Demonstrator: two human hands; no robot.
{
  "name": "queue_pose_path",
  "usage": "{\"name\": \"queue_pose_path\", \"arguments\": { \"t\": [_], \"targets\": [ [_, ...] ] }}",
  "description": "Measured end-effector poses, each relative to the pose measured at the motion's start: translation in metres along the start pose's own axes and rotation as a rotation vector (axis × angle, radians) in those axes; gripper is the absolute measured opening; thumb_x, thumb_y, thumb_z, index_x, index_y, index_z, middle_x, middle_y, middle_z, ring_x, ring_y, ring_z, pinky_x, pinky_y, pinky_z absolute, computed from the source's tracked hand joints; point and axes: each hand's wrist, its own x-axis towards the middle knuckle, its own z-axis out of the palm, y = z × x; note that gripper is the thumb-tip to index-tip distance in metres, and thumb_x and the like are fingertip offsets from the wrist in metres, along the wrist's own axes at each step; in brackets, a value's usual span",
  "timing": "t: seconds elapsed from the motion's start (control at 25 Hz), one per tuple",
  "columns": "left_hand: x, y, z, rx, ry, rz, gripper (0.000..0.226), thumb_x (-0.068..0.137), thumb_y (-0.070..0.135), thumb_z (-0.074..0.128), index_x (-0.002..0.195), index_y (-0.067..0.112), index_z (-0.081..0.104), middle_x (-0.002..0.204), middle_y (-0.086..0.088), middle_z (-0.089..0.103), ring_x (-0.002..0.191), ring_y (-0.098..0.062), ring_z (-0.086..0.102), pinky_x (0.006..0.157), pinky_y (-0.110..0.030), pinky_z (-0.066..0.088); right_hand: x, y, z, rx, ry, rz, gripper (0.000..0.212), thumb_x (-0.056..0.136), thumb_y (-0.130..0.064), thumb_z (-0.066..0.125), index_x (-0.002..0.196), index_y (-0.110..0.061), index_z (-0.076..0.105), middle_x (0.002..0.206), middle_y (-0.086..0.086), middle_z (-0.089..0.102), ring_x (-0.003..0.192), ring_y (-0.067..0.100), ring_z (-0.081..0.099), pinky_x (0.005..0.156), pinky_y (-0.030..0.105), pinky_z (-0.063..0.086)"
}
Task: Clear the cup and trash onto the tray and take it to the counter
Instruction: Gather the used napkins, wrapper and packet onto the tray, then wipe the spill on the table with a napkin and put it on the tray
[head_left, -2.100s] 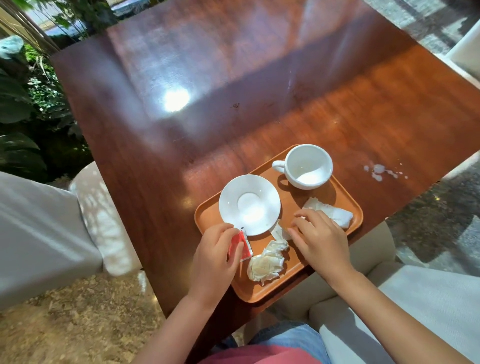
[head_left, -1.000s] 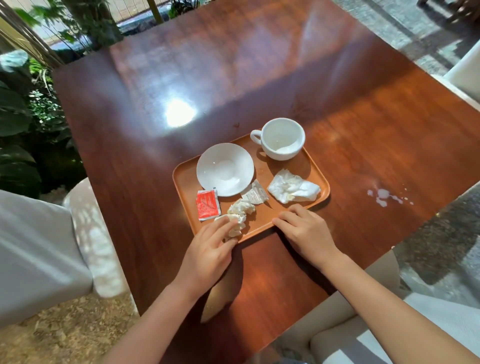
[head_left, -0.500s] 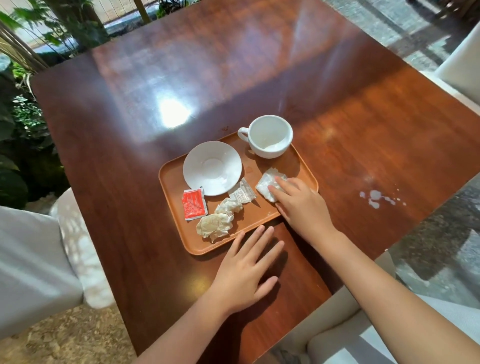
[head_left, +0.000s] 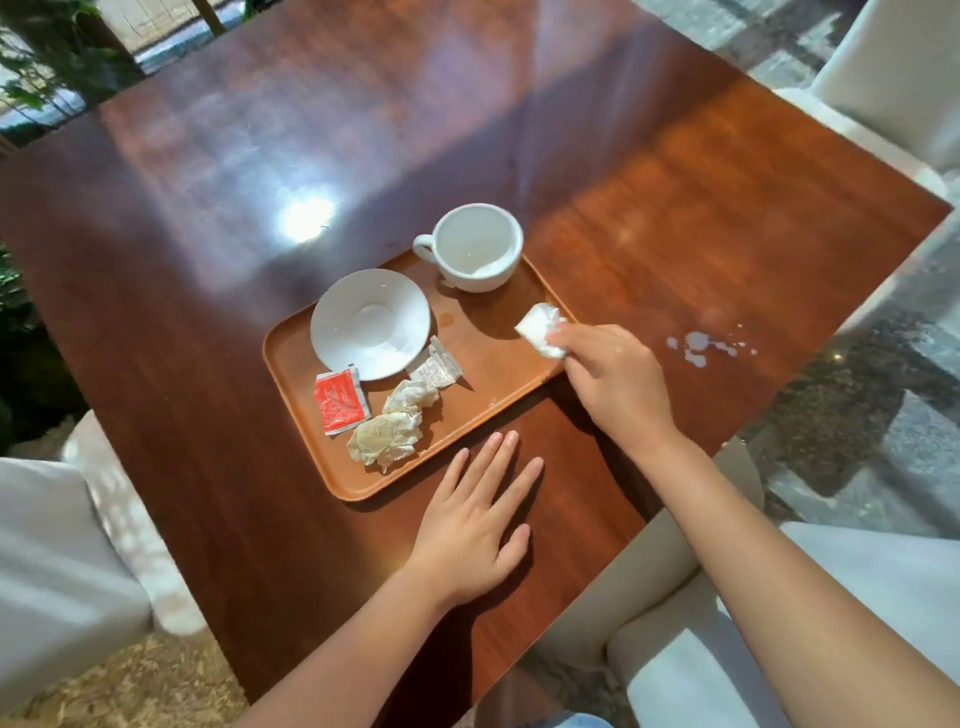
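An orange tray lies on the dark wooden table. On it stand a white cup at the far corner and a white saucer. A red sachet, a torn white packet and crumpled tissues lie near the tray's front. My right hand grips a white napkin above the tray's right edge. Flat on the table just in front of the tray rests my left hand, fingers spread and holding nothing.
A white spill marks the table to the right of the tray. Light upholstered seats stand at the left, the lower right and the top right. Plants grow beyond the table's far left corner.
My right hand has picked the white napkin up off the tray and moved it right, to the tray's edge. My left hand stays flat on the table.
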Motion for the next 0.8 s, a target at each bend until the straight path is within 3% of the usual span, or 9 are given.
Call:
{"name": "queue_pose_path", "arguments": {
  "t": [0.16, 0.32, 0.44, 0.52, 0.68, 0.8],
  "targets": [
    [0.011, 0.003, -0.004, 0.019, -0.022, -0.021, 0.065, 0.089, 0.048, 0.036, 0.148, 0.032, 0.016, 0.158, -0.004, 0.010, 0.145, -0.016, -0.004, 0.115, -0.037, -0.005, -0.003, 0.061, -0.073, -0.157, 0.192, 0.221, 0.035, 0.076, -0.005, 0.050, 0.102, -0.014, 0.071, 0.111, 0.007, 0.072, 0.101, 0.033, 0.062, 0.084, 0.034, 0.047],
    [0.012, 0.005, -0.004, 0.015, -0.029, -0.032, 0.065, 0.088, 0.049, 0.037, 0.148, 0.033, 0.016, 0.158, -0.003, 0.012, 0.145, -0.016, 0.000, 0.115, -0.038, -0.003, -0.005, 0.121, -0.100, -0.347, -0.008, 0.453, 0.040, 0.084, -0.007, 0.047, 0.121, -0.018, 0.057, 0.112, 0.019, 0.064, 0.107, 0.039, 0.051, 0.081, 0.048, 0.048],
    [0.013, 0.005, -0.004, 0.015, -0.035, -0.035, 0.067, 0.087, 0.049, 0.040, 0.148, 0.033, 0.017, 0.158, -0.003, 0.014, 0.146, -0.016, 0.003, 0.115, -0.037, -0.002, -0.007, 0.134, -0.088, -0.467, -0.171, 0.343, 0.046, 0.086, -0.010, 0.042, 0.129, -0.022, 0.050, 0.134, 0.008, 0.053, 0.118, 0.032, 0.045, 0.095, 0.049, 0.032],
    [0.013, 0.006, -0.005, 0.009, -0.047, -0.039, 0.067, 0.086, 0.049, 0.040, 0.148, 0.033, 0.018, 0.158, -0.003, 0.015, 0.146, -0.016, 0.003, 0.115, -0.038, 0.000, -0.010, 0.140, -0.086, -0.541, -0.102, 0.269, 0.046, 0.084, -0.016, 0.037, 0.126, -0.023, 0.053, 0.141, 0.006, 0.046, 0.122, 0.029, 0.042, 0.095, 0.050, 0.027],
    [0.014, 0.006, -0.006, 0.000, -0.053, -0.052, 0.066, 0.086, 0.049, 0.039, 0.147, 0.033, 0.020, 0.157, -0.002, 0.017, 0.146, -0.016, 0.005, 0.114, -0.039, 0.003, -0.018, 0.147, -0.089, -0.591, 0.096, 0.263, 0.045, 0.079, -0.017, 0.037, 0.116, -0.020, 0.062, 0.138, 0.015, 0.047, 0.113, 0.035, 0.042, 0.092, 0.051, 0.032],
    [0.014, 0.006, -0.006, -0.009, -0.058, -0.054, 0.067, 0.085, 0.050, 0.040, 0.147, 0.033, 0.020, 0.157, -0.002, 0.018, 0.145, -0.017, 0.006, 0.114, -0.039, 0.002, -0.014, 0.156, -0.092, -0.605, 0.072, 0.204, 0.047, 0.084, -0.022, 0.034, 0.126, -0.019, 0.055, 0.144, 0.015, 0.041, 0.121, 0.033, 0.034, 0.099, 0.054, 0.030]
  ]
}}
